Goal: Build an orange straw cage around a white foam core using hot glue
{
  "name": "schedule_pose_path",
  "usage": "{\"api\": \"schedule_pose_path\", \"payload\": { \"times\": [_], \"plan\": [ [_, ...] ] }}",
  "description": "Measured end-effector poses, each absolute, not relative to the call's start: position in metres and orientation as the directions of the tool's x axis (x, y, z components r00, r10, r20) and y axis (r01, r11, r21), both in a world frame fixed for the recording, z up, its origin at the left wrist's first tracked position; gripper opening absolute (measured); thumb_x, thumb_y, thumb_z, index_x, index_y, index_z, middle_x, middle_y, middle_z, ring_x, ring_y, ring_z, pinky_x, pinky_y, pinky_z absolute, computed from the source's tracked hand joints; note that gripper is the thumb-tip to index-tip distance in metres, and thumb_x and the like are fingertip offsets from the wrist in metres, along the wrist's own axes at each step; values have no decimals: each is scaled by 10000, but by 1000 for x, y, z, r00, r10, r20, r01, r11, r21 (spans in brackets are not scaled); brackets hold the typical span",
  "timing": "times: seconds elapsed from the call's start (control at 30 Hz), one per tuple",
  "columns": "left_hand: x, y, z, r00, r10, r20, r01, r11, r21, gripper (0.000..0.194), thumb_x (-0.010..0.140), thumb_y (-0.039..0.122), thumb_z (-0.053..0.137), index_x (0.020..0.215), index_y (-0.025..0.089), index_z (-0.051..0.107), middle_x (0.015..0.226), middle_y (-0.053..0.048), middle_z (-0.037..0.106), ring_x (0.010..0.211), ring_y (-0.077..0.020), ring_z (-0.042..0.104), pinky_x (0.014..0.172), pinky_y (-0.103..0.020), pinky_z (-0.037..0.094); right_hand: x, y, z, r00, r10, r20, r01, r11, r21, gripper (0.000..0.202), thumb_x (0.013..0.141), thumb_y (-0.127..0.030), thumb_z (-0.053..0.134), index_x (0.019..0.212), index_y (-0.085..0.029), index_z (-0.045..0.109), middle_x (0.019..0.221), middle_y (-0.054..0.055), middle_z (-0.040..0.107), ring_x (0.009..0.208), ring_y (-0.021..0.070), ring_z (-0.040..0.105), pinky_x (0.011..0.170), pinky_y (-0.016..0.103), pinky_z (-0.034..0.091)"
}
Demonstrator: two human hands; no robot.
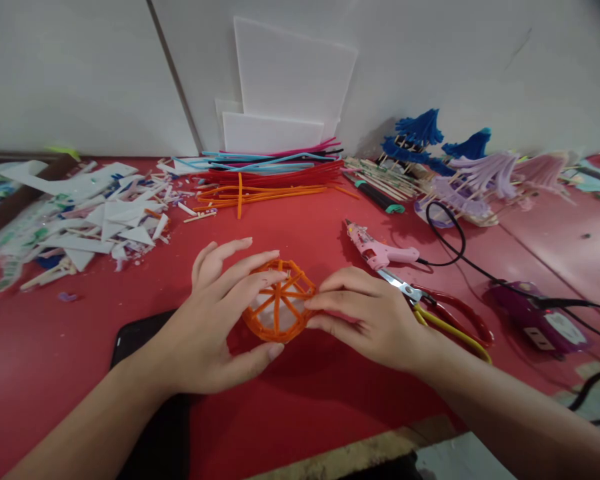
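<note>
An orange wheel-shaped frame of pipe cleaners (277, 300), with spokes meeting at a hub and a whitish layer behind them, sits between my hands over the red table. My left hand (220, 313) spans it from the left, thumb at the lower rim and a finger across the top. The other fingers of that hand are spread upward. On the right rim, my right hand (360, 313) pinches the orange pipe cleaner between thumb and fingers. Its fingertips partly cover what they grip. The underside of the frame is hidden.
A pink glue gun (377, 250) and scissors (405, 287) lie to the right, near a purple power socket (540, 317). Pipe cleaners (275, 193) and foam scraps (110, 220) lie behind. Small pavilion-like models (485, 170) stand back right. A black phone (147, 333) lies under my left arm.
</note>
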State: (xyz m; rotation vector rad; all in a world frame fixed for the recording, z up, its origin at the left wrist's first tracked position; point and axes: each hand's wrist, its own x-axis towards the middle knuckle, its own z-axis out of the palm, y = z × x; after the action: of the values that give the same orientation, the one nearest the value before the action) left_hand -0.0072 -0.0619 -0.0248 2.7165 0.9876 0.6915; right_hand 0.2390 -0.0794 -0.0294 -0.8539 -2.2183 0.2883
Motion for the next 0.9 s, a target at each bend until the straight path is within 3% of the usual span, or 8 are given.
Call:
{"api": "schedule_pose_path", "payload": {
  "times": [0.23,0.47,0.9],
  "plan": [
    [-4,-66,-22,692,593,411,556,-801,221,504,804,398,624,1275,261,509,1556,-128,282,1419,-425,178,1086,-680,162,234,-86,-28,-499,678,539,501,734,-460,130,914,-249,610,899,-162,707,820,46,662,735,122,614,662,250,503],
    [5,-71,-21,659,552,510,514,-826,230,218,806,303,635,1022,273,621,1361,-84,534,1346,-385,341,1075,-651,219,223,-95,-31,-450,686,572,534,720,-444,208,947,-272,551,894,-161,719,836,54,622,758,125,585,656,238,508],
    [6,-72,-22,651,574,497,491,-818,300,200,809,284,635,1008,260,627,1318,-76,570,1345,-350,361,1101,-598,219,221,-97,-28,-443,688,575,462,725,-511,120,877,-106,563,894,-108,682,867,80,598,806,140,574,715,250,512]
  ]
}}
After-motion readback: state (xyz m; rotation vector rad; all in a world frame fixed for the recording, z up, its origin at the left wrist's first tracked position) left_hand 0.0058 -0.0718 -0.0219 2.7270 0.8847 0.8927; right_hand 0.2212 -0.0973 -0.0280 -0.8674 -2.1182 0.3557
